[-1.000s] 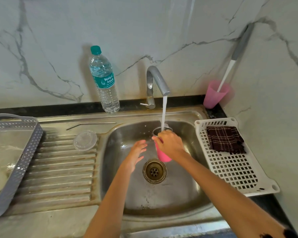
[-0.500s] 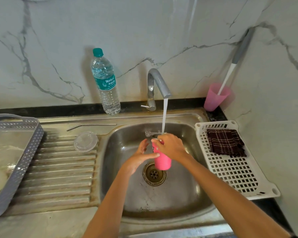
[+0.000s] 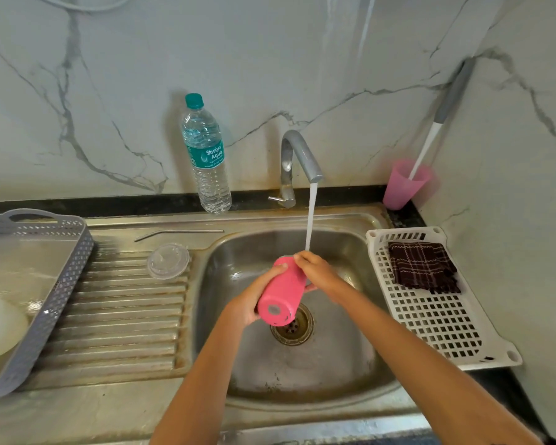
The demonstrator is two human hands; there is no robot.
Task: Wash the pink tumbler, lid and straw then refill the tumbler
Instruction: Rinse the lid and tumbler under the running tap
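Note:
The pink tumbler [image 3: 283, 290] is tipped over above the sink basin [image 3: 344, 358], its base turned toward me and its mouth pointing away under the tap. My left hand [image 3: 249, 300] grips its lower body from the left. My right hand [image 3: 318, 273] holds its upper end from the right, right under the running water stream [image 3: 310, 216]. The clear lid [image 3: 168, 261] lies flat on the ribbed drainboard. The metal straw [image 3: 178, 233] lies along the sink's back ledge, left of the basin.
A water bottle [image 3: 207, 159] stands left of the tap [image 3: 297, 155]. A pink cup [image 3: 403, 184] holding a brush sits in the back right corner. A white rack [image 3: 440, 316] with a dark cloth [image 3: 422, 268] is right of the basin; a grey basket [image 3: 45, 284] is at the left.
The tumbler has gone from upright under the stream to tipped over, base toward me. My left hand moved in from beside it and took hold of its body.

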